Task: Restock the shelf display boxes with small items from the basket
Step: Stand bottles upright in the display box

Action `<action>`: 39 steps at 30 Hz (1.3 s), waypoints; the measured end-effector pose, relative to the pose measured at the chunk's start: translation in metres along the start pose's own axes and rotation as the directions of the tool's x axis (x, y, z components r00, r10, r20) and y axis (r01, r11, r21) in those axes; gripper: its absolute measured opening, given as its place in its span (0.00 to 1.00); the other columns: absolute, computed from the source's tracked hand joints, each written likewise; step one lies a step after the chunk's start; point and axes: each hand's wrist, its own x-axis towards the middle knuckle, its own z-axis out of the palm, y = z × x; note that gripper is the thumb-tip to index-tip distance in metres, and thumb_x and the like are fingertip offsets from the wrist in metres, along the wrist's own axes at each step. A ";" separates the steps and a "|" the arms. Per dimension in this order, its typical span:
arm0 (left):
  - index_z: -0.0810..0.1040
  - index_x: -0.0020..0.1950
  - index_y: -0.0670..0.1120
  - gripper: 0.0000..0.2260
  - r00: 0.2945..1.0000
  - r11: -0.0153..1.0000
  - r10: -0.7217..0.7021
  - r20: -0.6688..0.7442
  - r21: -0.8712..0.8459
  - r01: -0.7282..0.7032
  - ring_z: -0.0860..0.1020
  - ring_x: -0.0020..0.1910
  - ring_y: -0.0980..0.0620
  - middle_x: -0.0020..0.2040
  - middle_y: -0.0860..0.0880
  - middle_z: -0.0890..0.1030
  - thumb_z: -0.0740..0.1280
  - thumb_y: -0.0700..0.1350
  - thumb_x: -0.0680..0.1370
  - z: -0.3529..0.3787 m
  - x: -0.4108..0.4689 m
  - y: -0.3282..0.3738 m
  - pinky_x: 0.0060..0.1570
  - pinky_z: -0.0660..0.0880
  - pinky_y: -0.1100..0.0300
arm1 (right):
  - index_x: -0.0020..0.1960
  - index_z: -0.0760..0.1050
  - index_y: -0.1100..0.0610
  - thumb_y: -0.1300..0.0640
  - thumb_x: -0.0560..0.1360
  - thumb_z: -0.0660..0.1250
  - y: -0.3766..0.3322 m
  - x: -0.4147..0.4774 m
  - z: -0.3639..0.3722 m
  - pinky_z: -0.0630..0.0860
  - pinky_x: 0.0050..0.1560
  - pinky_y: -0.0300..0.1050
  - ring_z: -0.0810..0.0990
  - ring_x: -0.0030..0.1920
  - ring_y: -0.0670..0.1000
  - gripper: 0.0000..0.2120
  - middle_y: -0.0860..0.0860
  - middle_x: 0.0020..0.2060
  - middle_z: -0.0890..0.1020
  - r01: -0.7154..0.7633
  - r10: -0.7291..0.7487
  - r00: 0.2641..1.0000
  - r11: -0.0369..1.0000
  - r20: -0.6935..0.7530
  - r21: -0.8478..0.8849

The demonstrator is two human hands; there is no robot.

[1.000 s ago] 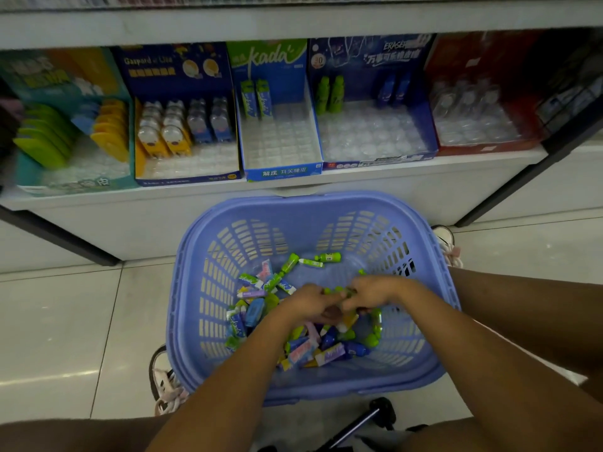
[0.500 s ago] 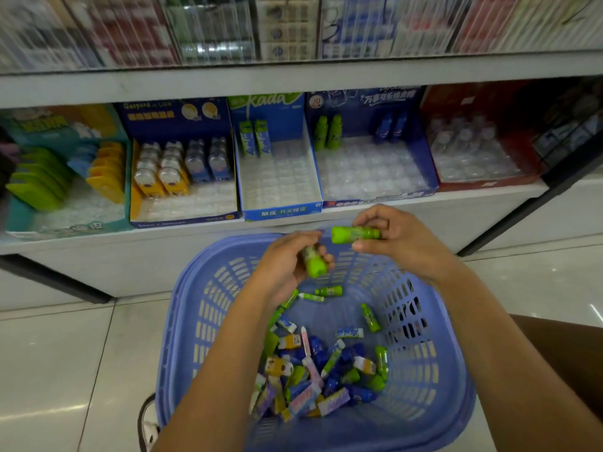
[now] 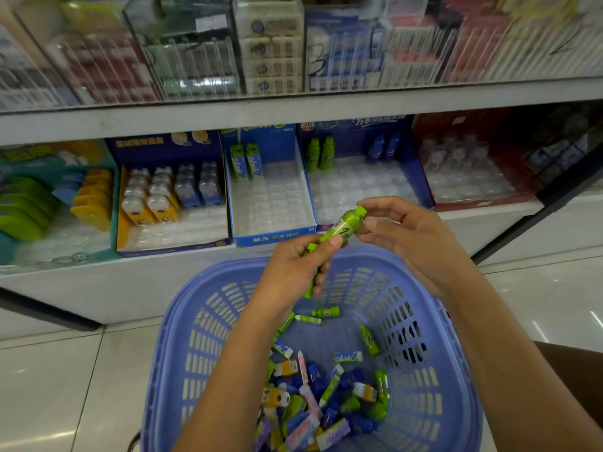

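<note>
Pale glossy floor tiles [image 3: 49,386] run up to a white lower shelf [image 3: 195,265]. An upper shelf [image 3: 293,112] above it is packed with blurred stationery behind clear dividers. Dark slanted frame bars [image 3: 538,216] cross both ends of the lower shelf. Five display boxes stand side by side along it. A teal box [image 3: 58,252] on the left holds green, blue and yellow pieces, and beside it is a navy-and-yellow box [image 3: 169,246] of small capped bottles. Next comes a narrow blue box [image 3: 270,238] with two green packs at the back of its clear tray. A wider blue box [image 3: 421,177] holds two green tubes and two blue ones at the back, and a red box [image 3: 483,203] stands at the far right. On the floor in front sits the lilac slotted basket [image 3: 456,386], with loose small items [image 3: 319,402] heaped in its near half and a few green ones scattered further back. Both forearms reach over the basket and hide part of the heap, and the hands cover the narrow blue box's front corner. Above the basket's far rim, a green tube [image 3: 346,223] tilts up to the right. The right grip [image 3: 408,233] pinches its capped upper end between thumb and fingertips. The left grip [image 3: 290,272] is curled, thumb on the tube's lower end, and seems to clasp a second green piece in its fist.
</note>
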 end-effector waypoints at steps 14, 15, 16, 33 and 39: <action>0.79 0.54 0.44 0.08 0.983 0.994 -0.011 -0.186 -0.112 -0.010 0.72 0.25 0.56 0.28 0.53 0.74 0.63 0.45 0.80 0.003 0.017 0.016 0.29 0.70 0.61 | 0.49 0.80 0.61 0.65 0.69 0.73 -0.033 0.092 -0.007 0.78 0.46 0.33 0.81 0.39 0.41 0.09 0.53 0.42 0.84 0.086 -0.191 0.943 0.930 -0.271 -0.356; 0.78 0.55 0.44 0.07 0.981 0.986 -0.036 -0.189 -0.166 0.004 0.72 0.26 0.56 0.27 0.53 0.75 0.61 0.41 0.81 0.002 0.018 0.017 0.30 0.70 0.60 | 0.49 0.81 0.60 0.64 0.69 0.72 -0.035 0.106 -0.009 0.76 0.49 0.32 0.81 0.43 0.43 0.08 0.54 0.45 0.84 0.068 -0.248 0.916 0.870 -0.315 -0.488; 0.77 0.54 0.44 0.08 0.981 0.976 -0.056 -0.185 -0.219 0.015 0.73 0.26 0.55 0.28 0.52 0.75 0.59 0.38 0.81 0.002 0.018 0.018 0.31 0.70 0.59 | 0.46 0.82 0.59 0.64 0.71 0.70 -0.036 0.117 -0.011 0.75 0.50 0.34 0.80 0.45 0.47 0.05 0.56 0.46 0.84 0.048 -0.313 0.898 0.768 -0.309 -0.639; 0.78 0.53 0.40 0.20 0.990 0.947 -0.094 -0.105 -0.317 0.056 0.68 0.23 0.56 0.30 0.49 0.78 0.55 0.55 0.82 -0.002 0.018 0.025 0.20 0.63 0.66 | 0.51 0.80 0.65 0.62 0.74 0.66 -0.012 0.163 -0.010 0.74 0.55 0.48 0.79 0.53 0.60 0.09 0.61 0.49 0.82 0.097 -0.326 0.940 0.547 -0.105 -0.831; 0.78 0.47 0.39 0.23 0.987 0.871 -0.157 0.019 -0.469 0.148 0.62 0.19 0.55 0.25 0.48 0.71 0.48 0.52 0.82 -0.002 0.015 0.029 0.18 0.56 0.67 | 0.52 0.80 0.62 0.59 0.75 0.66 -0.024 0.176 -0.006 0.71 0.52 0.37 0.77 0.59 0.55 0.09 0.57 0.55 0.81 -0.037 -0.113 0.990 0.390 -0.088 -0.920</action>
